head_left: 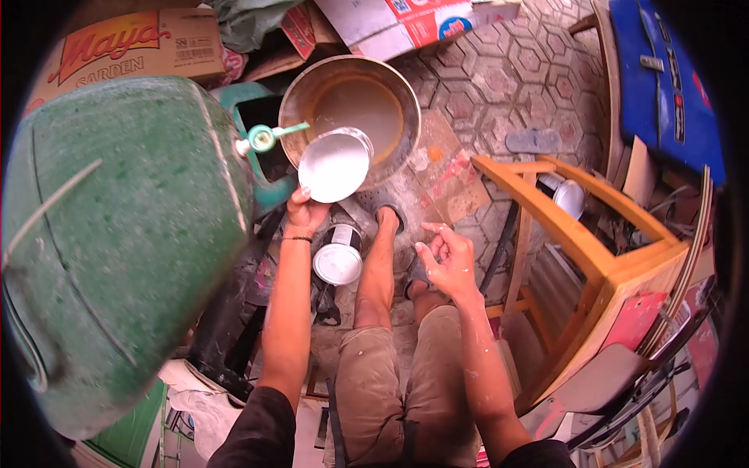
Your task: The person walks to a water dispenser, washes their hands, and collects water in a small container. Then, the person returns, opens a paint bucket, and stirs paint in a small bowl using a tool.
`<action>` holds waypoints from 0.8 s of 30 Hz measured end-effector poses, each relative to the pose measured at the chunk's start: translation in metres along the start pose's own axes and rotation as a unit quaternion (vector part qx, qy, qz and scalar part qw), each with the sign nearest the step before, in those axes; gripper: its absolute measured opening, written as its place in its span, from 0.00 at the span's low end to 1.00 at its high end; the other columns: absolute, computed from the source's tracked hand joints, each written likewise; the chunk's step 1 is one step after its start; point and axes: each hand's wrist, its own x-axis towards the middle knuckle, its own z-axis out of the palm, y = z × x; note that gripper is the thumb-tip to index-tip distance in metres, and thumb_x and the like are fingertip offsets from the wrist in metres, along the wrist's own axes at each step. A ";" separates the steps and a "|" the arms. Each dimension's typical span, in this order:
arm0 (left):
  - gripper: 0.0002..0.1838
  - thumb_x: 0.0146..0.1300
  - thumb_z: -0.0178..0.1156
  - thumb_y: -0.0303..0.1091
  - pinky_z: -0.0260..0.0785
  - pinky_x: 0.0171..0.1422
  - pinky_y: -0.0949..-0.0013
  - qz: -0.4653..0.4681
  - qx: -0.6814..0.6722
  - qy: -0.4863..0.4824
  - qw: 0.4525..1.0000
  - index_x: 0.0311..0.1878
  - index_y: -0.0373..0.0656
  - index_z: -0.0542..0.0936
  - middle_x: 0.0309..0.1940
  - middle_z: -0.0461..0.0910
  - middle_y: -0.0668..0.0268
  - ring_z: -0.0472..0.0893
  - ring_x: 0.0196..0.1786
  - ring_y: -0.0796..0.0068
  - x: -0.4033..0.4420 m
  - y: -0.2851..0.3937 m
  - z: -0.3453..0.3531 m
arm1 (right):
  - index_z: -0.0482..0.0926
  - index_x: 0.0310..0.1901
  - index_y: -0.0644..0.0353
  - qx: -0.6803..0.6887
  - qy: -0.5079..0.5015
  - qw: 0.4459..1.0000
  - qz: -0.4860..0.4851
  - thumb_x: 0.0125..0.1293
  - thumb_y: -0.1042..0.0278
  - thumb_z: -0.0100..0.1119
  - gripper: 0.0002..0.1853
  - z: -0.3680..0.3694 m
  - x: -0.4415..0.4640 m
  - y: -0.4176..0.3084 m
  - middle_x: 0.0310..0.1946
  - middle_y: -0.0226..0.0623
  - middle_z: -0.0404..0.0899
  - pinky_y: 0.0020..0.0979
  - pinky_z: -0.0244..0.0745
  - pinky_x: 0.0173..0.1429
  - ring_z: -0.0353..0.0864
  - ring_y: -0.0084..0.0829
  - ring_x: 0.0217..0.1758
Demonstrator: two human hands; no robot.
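My left hand [307,214] grips a white round tub [334,168] at its lower left edge, thumb at the rim. The tub is tilted over the near side of a large round basin [287,109] holding cloudy water [355,109]. I cannot tell what, if anything, is in the tub. My right hand [449,261] hangs in the air above the floor, index finger stretched and the others loosely bent, nothing in it. White specks dot its skin and forearm. A can with a white lid [338,264] stands below my left hand.
A big green water drum [133,210] with a pale green tap [263,139] fills the left side. On the right stands a wooden frame [562,226] with another can [569,199] behind it. Cartons [140,47] line the back; a slipper [533,141] lies on the paving.
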 end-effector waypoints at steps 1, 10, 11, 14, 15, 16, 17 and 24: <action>0.48 0.44 0.67 0.41 0.62 0.78 0.48 0.002 0.014 -0.009 1.000 0.72 0.36 0.65 0.65 0.75 0.55 0.75 0.67 0.53 -0.002 -0.004 -0.001 | 0.84 0.51 0.63 0.011 0.002 1.000 0.001 0.56 0.76 0.69 0.19 -0.002 -0.011 0.007 0.17 0.28 0.69 0.24 0.60 0.24 0.63 0.17 0.17; 0.46 0.47 0.67 0.40 0.61 0.78 0.52 0.002 0.046 -0.085 0.995 0.72 0.37 0.66 0.66 0.74 0.56 0.73 0.69 0.56 -0.065 -0.067 0.046 | 0.84 0.49 0.63 0.130 0.027 0.991 0.007 0.57 0.74 0.70 0.16 -0.022 -0.105 0.063 0.18 0.25 0.74 0.22 0.63 0.25 0.66 0.14 0.19; 0.46 0.46 0.68 0.40 0.60 0.79 0.52 -0.003 0.037 -0.079 0.996 0.72 0.37 0.66 0.66 0.74 0.57 0.73 0.69 0.56 -0.080 -0.078 0.055 | 0.84 0.48 0.64 0.139 0.039 0.989 0.008 0.57 0.74 0.70 0.16 -0.025 -0.111 0.073 0.18 0.25 0.75 0.22 0.64 0.25 0.67 0.14 0.19; 0.47 0.46 0.68 0.39 0.60 0.78 0.52 -0.021 0.014 -0.097 0.995 0.72 0.38 0.65 0.66 0.74 0.57 0.73 0.69 0.56 -0.120 -0.120 0.068 | 0.84 0.48 0.64 0.151 0.115 0.982 -0.020 0.65 0.69 0.66 0.12 -0.021 -0.120 0.101 0.27 0.31 0.81 0.21 0.68 0.29 0.73 0.15 0.24; 0.47 0.46 0.68 0.39 0.60 0.78 0.52 -0.027 0.008 -0.096 0.995 0.72 0.38 0.65 0.66 0.74 0.57 0.73 0.69 0.56 -0.132 -0.135 0.067 | 0.84 0.49 0.63 0.154 0.143 0.977 -0.035 0.67 0.67 0.65 0.12 -0.018 -0.122 0.115 0.29 0.32 0.83 0.21 0.69 0.30 0.75 0.16 0.26; 0.46 0.46 0.68 0.39 0.60 0.78 0.52 -0.035 0.005 -0.095 0.995 0.72 0.38 0.65 0.66 0.74 0.57 0.73 0.69 0.56 -0.143 -0.149 0.062 | 0.83 0.51 0.62 0.198 0.132 0.971 0.015 0.70 0.64 0.62 0.13 -0.018 -0.126 0.131 0.33 0.32 0.83 0.21 0.71 0.32 0.76 0.17 0.29; 0.48 0.46 0.68 0.39 0.60 0.78 0.48 -0.049 0.012 -0.086 0.995 0.73 0.39 0.64 0.67 0.73 0.56 0.73 0.69 0.55 -0.151 -0.165 0.048 | 0.83 0.53 0.61 0.245 0.122 0.960 0.063 0.73 0.61 0.59 0.15 -0.015 -0.128 0.147 0.36 0.32 0.84 0.22 0.72 0.34 0.78 0.19 0.32; 0.50 0.46 0.69 0.39 0.62 0.77 0.52 -0.095 0.055 -0.075 0.991 0.75 0.45 0.60 0.68 0.68 0.59 0.70 0.71 0.58 -0.215 -0.265 -0.016 | 0.83 0.57 0.56 0.479 0.132 0.830 0.253 0.73 0.52 0.57 0.20 0.029 -0.156 0.228 0.50 0.34 0.83 0.29 0.79 0.45 0.81 0.26 0.43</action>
